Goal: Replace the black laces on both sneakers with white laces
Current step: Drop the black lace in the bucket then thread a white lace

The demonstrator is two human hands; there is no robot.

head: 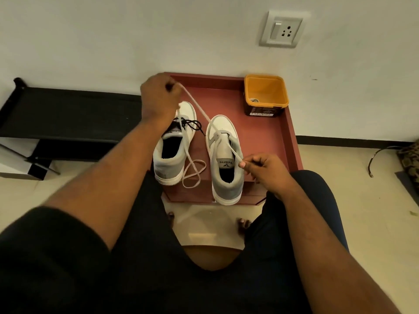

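white lace [199,107] pulled taut between both hands' fingers [243,163]

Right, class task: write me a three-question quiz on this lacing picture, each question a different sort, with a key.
1. True or false: the left sneaker still carries a black lace.
2. Which does the right hand pinch? A) white lace B) black lace C) yellow tub
3. Fill in: the white lace runs from the left hand through the ___ sneaker.

Key: 1 true; 2 A; 3 right.
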